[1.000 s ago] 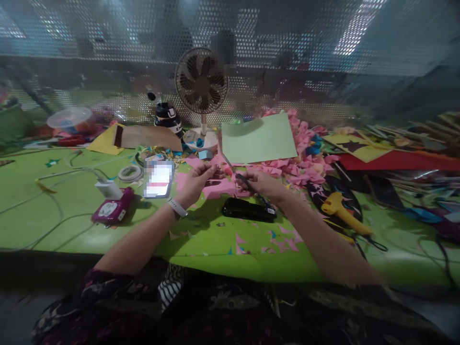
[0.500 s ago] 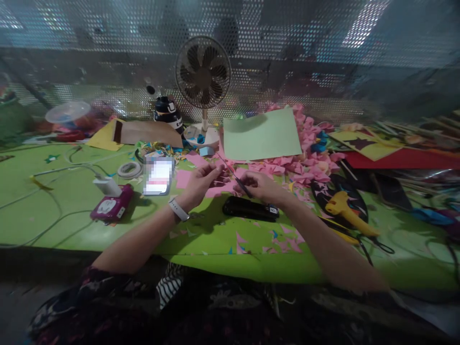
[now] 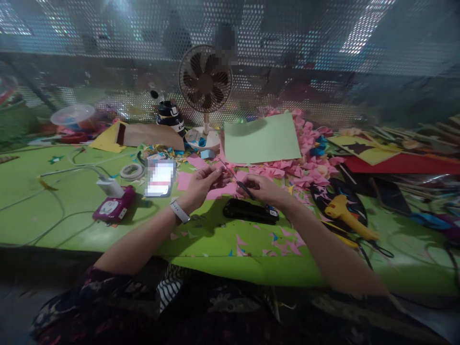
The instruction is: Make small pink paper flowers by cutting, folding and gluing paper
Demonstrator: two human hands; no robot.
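My right hand is closed around the dark handles of a pair of scissors, whose thin metal blades point up and left past my left fingertips. Fingers bent and pinched together, my left hand is just left of the blades. What it pinches is too small to make out against the pink. Pink paper pieces lie under and beside both hands. Just below my right hand is a black stapler on the green table.
A lit phone, a tape roll and a purple power adapter with cables lie left. Behind stand a fan and a bottle. A green sheet leans on folded pink pieces. Right is a yellow glue gun.
Both hands stay nearly in place, with the scissors still in my right hand. The whole view has shifted slightly, so the things at the back sit a little lower.
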